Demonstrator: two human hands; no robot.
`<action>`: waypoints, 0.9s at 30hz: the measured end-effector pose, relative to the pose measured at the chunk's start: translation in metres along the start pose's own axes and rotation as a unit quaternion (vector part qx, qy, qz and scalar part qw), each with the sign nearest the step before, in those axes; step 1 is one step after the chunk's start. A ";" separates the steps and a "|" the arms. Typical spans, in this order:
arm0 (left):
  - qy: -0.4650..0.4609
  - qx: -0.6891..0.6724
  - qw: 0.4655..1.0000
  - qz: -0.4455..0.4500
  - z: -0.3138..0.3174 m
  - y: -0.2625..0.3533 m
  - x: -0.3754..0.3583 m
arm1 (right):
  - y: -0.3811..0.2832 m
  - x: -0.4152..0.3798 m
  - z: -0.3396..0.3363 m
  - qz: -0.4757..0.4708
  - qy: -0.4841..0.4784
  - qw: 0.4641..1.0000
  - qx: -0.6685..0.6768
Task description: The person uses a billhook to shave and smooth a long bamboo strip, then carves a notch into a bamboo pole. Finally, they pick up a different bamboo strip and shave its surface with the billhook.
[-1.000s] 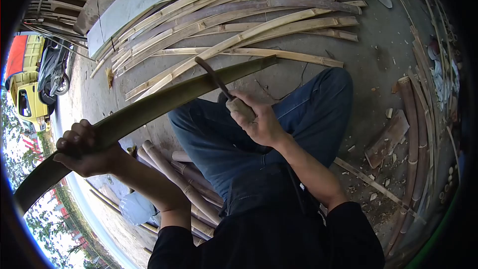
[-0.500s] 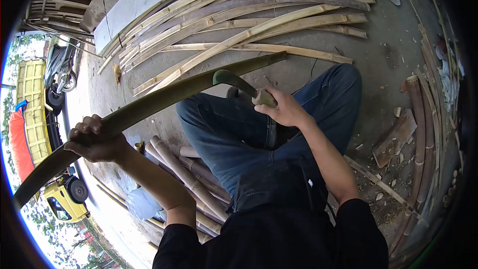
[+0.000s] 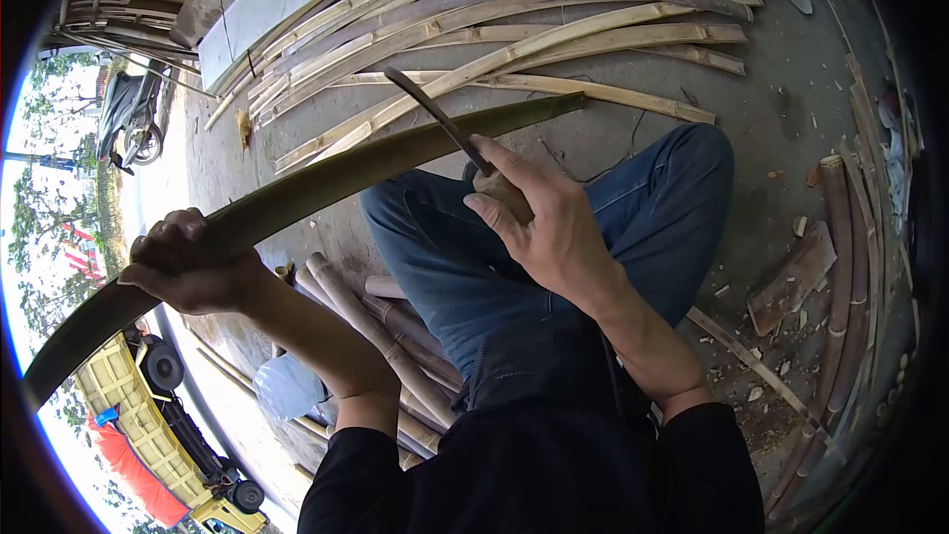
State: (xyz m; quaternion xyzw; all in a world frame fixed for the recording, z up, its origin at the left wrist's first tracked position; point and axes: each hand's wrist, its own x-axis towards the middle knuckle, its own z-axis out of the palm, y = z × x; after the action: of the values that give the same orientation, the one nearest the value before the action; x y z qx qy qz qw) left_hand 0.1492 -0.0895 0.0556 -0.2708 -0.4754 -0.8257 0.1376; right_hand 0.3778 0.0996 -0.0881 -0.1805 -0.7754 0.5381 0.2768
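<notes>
A long split bamboo strip (image 3: 395, 155), dark green, runs on a slant from the lower left to a spot above my knees. My left hand (image 3: 193, 262) is wrapped round it near its left end. In my right hand (image 3: 554, 218) is a billhook (image 3: 431, 111), its short wooden handle in my fist and its blade seen nearly edge-on. The blade points up and to the left, overlapping the strip in this view, with its tip past the strip's far edge.
Pale split bamboo strips (image 3: 534, 49) lie across the floor ahead. Bamboo poles (image 3: 395, 356) rest by my left hip. At right are more poles (image 3: 835, 287), a wooden block (image 3: 791, 277) and chips. A truck (image 3: 158, 415) and a motorcycle (image 3: 138, 119) are outside left.
My right hand has lifted and turned the billhook, so its blade now points higher and shows edge-on. My left hand keeps its hold on the strip. The truck has moved along the road.
</notes>
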 end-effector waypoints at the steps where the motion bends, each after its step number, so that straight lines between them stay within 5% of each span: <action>1: -0.008 -0.003 1.000 -0.010 0.001 0.003 -0.002 | 0.001 0.002 0.000 -0.002 0.001 1.000 -0.001; 5: -0.041 0.006 0.999 0.007 0.014 0.011 -0.014 | 0.059 0.007 0.000 0.102 -0.038 0.970 -0.217; 7: 0.056 -0.008 0.998 0.026 0.030 0.013 -0.020 | 0.055 0.007 -0.012 0.126 -0.060 0.979 -0.150; 11: -0.022 0.002 0.999 0.033 0.031 0.010 -0.014 | 0.006 -0.005 0.005 -0.014 -0.042 0.996 -0.076; 13: 0.035 0.002 0.999 0.025 0.049 0.012 -0.019 | 0.041 0.002 0.009 0.043 0.009 0.981 -0.187; 15: 0.031 0.055 0.997 0.037 0.045 0.014 -0.023 | 0.081 0.004 -0.004 0.160 -0.048 0.950 -0.264; 19: 0.052 0.054 0.996 0.051 0.053 0.014 -0.024 | 0.004 -0.014 0.016 -0.024 -0.005 0.996 -0.082; 21: 0.042 0.055 0.996 0.050 0.053 0.012 -0.021 | 0.017 -0.012 0.028 -0.033 0.018 0.994 -0.104; 24: 0.072 0.090 0.992 0.055 0.053 0.015 -0.025 | 0.067 0.006 0.014 0.116 0.029 0.959 -0.256; 27: 0.092 0.072 0.993 0.029 0.044 0.012 -0.023 | 0.027 -0.007 0.022 0.019 0.015 0.991 -0.132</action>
State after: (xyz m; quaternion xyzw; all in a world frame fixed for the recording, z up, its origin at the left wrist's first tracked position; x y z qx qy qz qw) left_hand 0.1872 -0.0585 0.0684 -0.1965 -0.5109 -0.8064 0.2239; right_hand 0.3689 0.0897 -0.1211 -0.2383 -0.8318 0.4332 0.2523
